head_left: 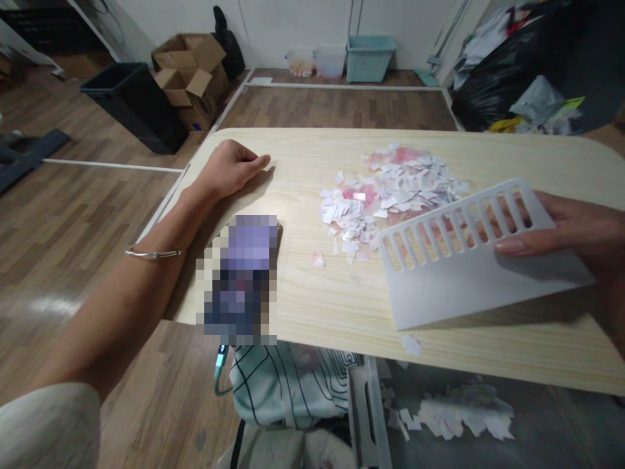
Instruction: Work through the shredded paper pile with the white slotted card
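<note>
My right hand (547, 228) is closed on a flat white plastic plate with a row of slots (469, 280), thumb on the near face and fingers behind it. The plate is tilted above the right side of the table, its slotted edge next to a pile of small white and pinkish paper-like scraps (405, 185). My left hand (234, 168) rests on the table's far left, fingers curled in and thumb and forefinger together; nothing shows at their tips. Nearer me on the left lies a blurred-out phone-like device (241, 280) with a teal cable (222, 365) attached.
The pale wooden table (303, 306) carries a few stray scraps. Below its near edge, an open grey drawer (368, 410) holds more scraps (469, 410). A black bin (139, 107), cardboard boxes (193, 78), a teal tub (370, 60) and black bags (498, 78) stand beyond.
</note>
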`<act>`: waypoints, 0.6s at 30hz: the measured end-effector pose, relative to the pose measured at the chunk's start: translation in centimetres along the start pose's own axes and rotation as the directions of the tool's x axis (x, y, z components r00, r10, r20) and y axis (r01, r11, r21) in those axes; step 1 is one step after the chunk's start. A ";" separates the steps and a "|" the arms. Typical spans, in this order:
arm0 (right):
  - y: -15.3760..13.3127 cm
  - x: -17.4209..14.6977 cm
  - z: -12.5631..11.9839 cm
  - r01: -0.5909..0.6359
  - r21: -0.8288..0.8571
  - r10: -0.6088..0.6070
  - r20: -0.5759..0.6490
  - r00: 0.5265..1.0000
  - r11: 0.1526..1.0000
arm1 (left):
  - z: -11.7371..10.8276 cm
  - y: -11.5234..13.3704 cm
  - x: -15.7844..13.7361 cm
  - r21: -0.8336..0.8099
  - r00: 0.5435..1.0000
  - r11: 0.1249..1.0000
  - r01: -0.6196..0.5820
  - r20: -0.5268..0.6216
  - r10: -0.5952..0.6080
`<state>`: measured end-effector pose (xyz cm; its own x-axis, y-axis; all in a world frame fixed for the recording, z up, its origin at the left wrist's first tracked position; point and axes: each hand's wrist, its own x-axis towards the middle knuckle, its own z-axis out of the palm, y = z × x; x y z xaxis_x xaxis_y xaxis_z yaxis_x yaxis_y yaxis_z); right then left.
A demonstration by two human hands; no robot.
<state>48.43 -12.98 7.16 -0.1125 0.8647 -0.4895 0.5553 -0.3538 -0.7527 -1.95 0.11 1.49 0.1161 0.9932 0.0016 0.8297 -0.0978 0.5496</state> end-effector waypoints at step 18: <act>0.2 -0.4 -0.5 -0.056 0.009 0.054 0.109 0.993 0.998 | -0.4 1.5 -1.4 -0.011 1.000 1.000 0.023 0.002 -0.023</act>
<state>49.04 -13.22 7.45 -0.1710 0.8004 -0.5746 0.5529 -0.4047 -0.7283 -1.07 -1.37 2.65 0.0984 0.9951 -0.0130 0.8261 -0.0744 0.5586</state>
